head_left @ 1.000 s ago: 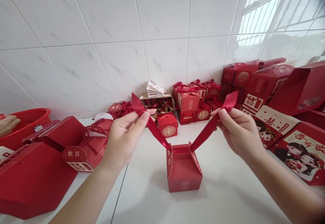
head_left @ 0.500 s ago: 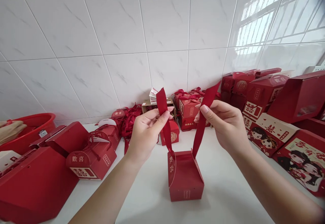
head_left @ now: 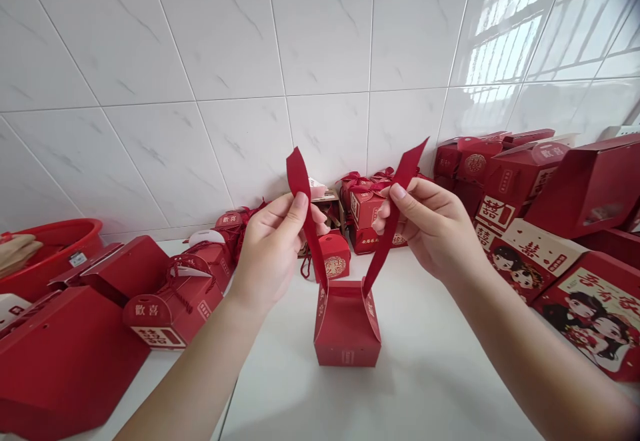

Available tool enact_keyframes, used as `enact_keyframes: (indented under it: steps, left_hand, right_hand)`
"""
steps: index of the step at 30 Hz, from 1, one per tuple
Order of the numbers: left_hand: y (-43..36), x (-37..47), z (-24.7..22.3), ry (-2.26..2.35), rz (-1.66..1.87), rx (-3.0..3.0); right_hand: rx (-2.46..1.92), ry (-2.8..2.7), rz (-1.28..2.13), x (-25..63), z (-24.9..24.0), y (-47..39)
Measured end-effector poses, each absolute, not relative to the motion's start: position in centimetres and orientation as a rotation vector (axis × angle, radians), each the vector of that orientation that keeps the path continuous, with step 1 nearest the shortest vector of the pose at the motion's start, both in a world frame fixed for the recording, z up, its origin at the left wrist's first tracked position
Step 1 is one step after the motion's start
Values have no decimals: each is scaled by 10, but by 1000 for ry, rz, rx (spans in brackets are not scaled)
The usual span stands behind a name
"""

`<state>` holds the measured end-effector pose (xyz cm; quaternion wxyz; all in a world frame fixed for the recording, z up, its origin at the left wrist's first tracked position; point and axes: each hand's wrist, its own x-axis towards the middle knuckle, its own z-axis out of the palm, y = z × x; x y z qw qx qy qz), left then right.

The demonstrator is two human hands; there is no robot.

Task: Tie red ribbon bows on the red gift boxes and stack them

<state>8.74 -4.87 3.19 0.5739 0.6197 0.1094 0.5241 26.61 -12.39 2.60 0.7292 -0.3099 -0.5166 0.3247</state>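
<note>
A small red box point(head_left: 348, 334) stands upright on the white table point(head_left: 420, 354), with a red ribbon point(head_left: 383, 244) rising from both sides of its top. My left hand point(head_left: 273, 247) pinches the ribbon's left end between thumb and fingers. The right end is pinched in my right hand point(head_left: 435, 227). Both ribbon tips stick up above my fingers, and the two lengths spread apart in a V over the box.
Behind the box stand another small red box point(head_left: 334, 254) and stacked ribboned boxes point(head_left: 367, 209). Red boxes point(head_left: 175, 304) and a red basin point(head_left: 93, 234) are at left. Decorated boxes point(head_left: 593, 314) pile up at right, and a tiled wall point(head_left: 330, 27) rises behind.
Both hands have risen with the ribbon ends, my left hand also shifting left. The small box now sits farther left and higher in view, turned to face more squarely.
</note>
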Motion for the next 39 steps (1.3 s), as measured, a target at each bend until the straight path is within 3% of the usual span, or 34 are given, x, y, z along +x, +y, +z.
enact_keyframes:
  steps: [8, 17, 22, 29, 34, 39]
  left_hand:
    - [-57, 91, 22, 379, 1104, 1630]
    - [-52, 91, 21, 527, 948, 1722]
    - [-44, 83, 21, 508, 903, 1626]
    - [-35, 75, 15, 449, 875, 1517]
    - [-41, 79, 9, 493, 899, 1789]
    - [-35, 67, -1, 677, 1523, 2500]
  right_hand:
    - [-928, -1221, 701, 251, 19, -103]
    - [-651, -1504, 882, 250, 7, -104]
    - [-774, -1713, 550, 259, 3, -102]
    - [-851, -2026, -395, 271, -13, -99]
    - [-873, -1990, -450, 266, -18, -94]
    - [-895, -1644, -322, 262, -24, -109]
